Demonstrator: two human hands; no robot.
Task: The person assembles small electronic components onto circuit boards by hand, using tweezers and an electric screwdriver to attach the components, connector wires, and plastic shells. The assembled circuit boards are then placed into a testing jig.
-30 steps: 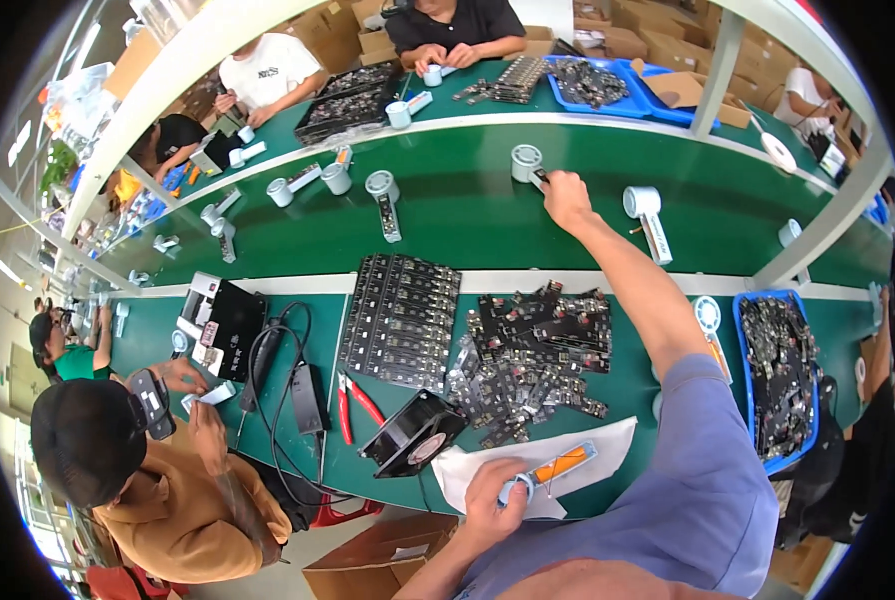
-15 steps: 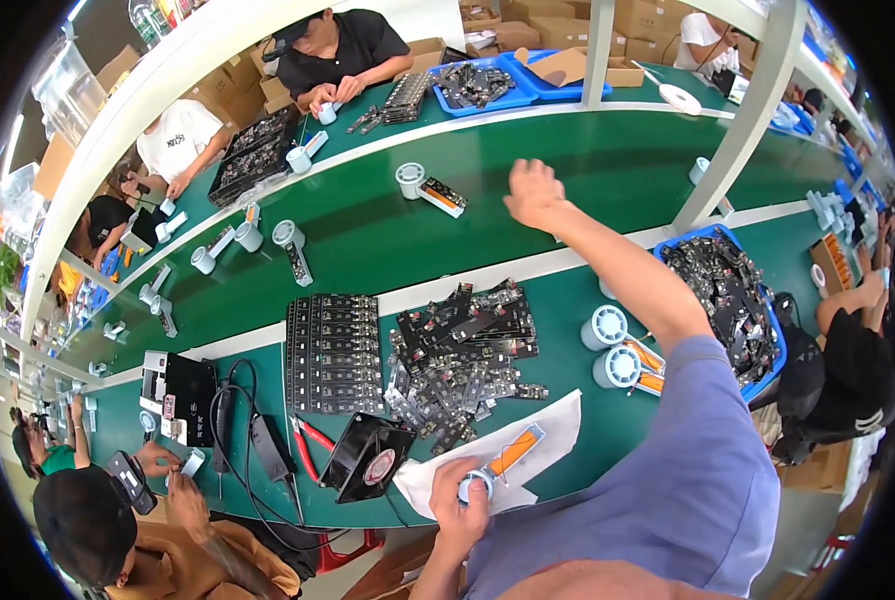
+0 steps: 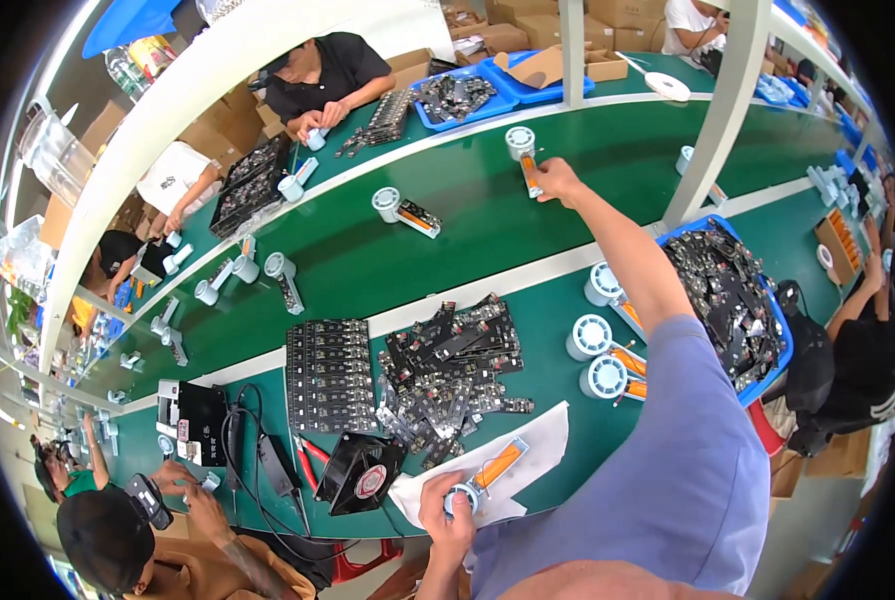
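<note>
Green counter [image 3: 487, 230] w/ white dividing strips is running across a busy assembly room, co-workers sitting along the far side and at the near left. Going left to right: a small black fan [image 3: 357, 473] is sitting near the front edge, beside a rack of dark boards [image 3: 329, 375] and a loose pile of circuit boards [image 3: 452, 375]. Left hand [image 3: 447, 508] is gripping a white spool w/ orange tool [image 3: 479, 478] that's lying on a white sheet [image 3: 487, 470], grip closed around the spool end. Right hand [image 3: 559, 180] is stretching far across the counter, fingers closing on another spool-and-orange-tool unit [image 3: 523, 158] near the far strip; can't tell how firm that hold is. Risk, imo: arm is at full reach, so a weak pinch could be letting the far unit slip or roll, and the sleeve could be dragging over the three white spools [image 3: 595, 335] below the forearm, knocking them toward the blue bin [image 3: 775, 330]. Each unit is looking like a round white ribbed reel w/ a slim orange bar attached.
</note>
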